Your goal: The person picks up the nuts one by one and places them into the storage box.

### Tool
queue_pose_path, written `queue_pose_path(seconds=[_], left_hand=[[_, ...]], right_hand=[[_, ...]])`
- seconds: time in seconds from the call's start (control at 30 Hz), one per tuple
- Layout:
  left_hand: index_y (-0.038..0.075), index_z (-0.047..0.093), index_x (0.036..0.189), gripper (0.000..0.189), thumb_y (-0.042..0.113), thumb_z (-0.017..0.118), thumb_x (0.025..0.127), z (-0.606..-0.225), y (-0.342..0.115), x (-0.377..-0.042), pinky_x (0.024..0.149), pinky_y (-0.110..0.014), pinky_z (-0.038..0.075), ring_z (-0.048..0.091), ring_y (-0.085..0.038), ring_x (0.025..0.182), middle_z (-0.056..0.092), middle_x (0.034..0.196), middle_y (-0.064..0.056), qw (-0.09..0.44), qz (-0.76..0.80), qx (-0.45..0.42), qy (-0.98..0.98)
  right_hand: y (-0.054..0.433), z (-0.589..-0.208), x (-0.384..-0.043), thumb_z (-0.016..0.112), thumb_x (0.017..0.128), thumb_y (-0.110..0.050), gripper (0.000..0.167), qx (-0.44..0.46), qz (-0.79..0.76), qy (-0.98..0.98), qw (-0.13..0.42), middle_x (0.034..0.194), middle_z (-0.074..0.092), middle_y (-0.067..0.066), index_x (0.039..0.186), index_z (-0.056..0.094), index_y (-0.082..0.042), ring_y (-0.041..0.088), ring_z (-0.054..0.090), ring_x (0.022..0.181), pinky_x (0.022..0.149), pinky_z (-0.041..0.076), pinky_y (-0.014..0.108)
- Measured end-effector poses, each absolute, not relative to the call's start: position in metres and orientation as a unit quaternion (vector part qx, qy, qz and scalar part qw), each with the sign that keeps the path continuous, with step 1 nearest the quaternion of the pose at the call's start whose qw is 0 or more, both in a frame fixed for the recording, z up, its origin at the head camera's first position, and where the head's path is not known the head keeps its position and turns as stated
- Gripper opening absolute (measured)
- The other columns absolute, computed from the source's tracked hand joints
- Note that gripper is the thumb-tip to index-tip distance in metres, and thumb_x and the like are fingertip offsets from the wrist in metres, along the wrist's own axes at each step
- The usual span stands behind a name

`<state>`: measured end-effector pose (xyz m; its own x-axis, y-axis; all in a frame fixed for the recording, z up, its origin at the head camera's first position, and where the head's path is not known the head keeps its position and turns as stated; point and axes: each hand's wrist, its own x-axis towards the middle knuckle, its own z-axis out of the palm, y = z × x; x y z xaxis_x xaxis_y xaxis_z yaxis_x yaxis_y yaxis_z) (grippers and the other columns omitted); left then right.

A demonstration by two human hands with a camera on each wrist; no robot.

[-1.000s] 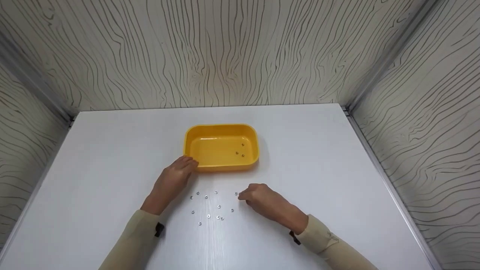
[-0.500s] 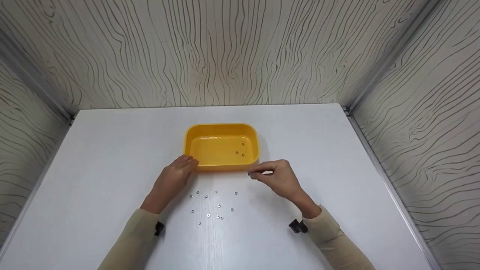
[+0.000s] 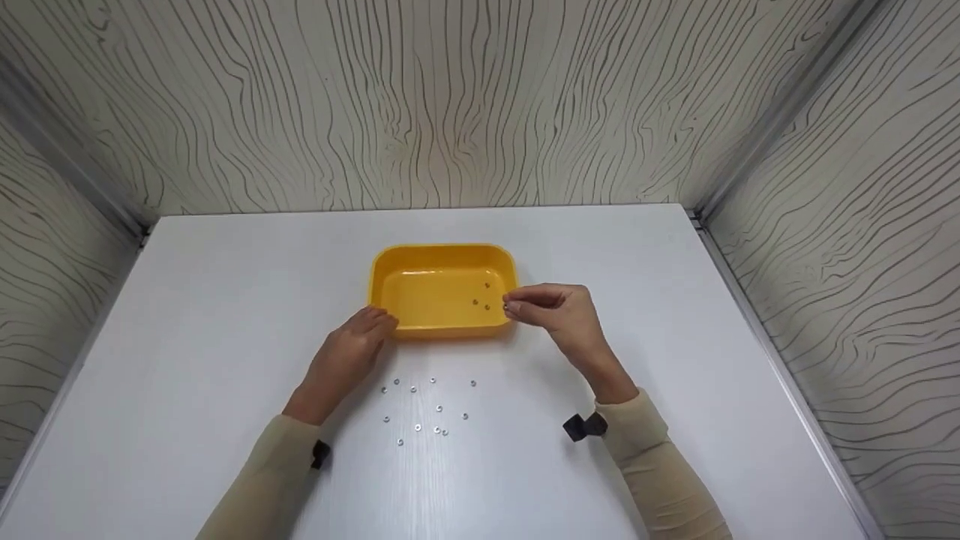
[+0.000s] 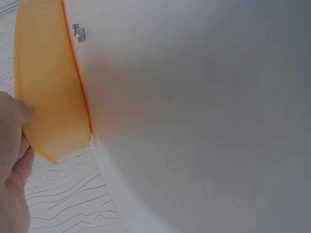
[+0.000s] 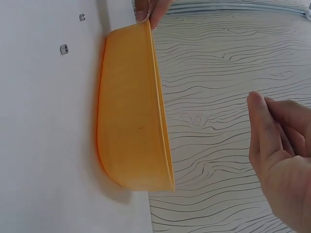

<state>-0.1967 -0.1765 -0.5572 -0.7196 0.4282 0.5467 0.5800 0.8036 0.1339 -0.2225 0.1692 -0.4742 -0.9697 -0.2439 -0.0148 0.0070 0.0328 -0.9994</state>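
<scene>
A yellow plastic tray [image 3: 450,331] stands on the white table. My left hand [image 3: 343,367] grips its near left corner, thumb on the outer wall and fingers at the rim in the left wrist view. Over the tray's right rim, my right hand [image 3: 566,319] pinches a small metal nut [image 3: 507,307] between thumb and fingertips; in the right wrist view the fingers mostly hide it. Three nuts [image 3: 487,307] lie inside the tray, toward its right end. Several more nuts [image 3: 439,409] are scattered on the table in front of it.
The white table [image 3: 225,300] is bounded by a wood-grain patterned panel [image 3: 420,105] at the back and others at the sides. Grey metal posts [image 3: 780,112] stand at the back corners. A small black device [image 3: 585,427] sits at the right wrist.
My right hand has risen from among the loose nuts with one nut pinched, moving away from me to the tray's right rim. The left hand stays on the tray.
</scene>
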Motion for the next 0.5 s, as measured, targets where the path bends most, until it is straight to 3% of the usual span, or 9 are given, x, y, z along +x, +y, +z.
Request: queue_pose_path(seconds=[0.5], left_hand=[[0.004,0.075,0.118,0.027,0.001,0.078,0.091,-0.557,-0.177,-0.197,0.109,-0.043,0.058,0.074,-0.026,0.116,0.079,0.116,-0.01,0.253,-0.142,-0.276,-0.916]], right_hand=[[0.147,-0.483,-0.263,0.076,0.094,-0.003,0.03,-0.007,-0.746,0.661,0.08,0.108,0.079,0.013,0.121,0.072,0.01,0.02,0.081,0.099,0.094,0.065,0.032]])
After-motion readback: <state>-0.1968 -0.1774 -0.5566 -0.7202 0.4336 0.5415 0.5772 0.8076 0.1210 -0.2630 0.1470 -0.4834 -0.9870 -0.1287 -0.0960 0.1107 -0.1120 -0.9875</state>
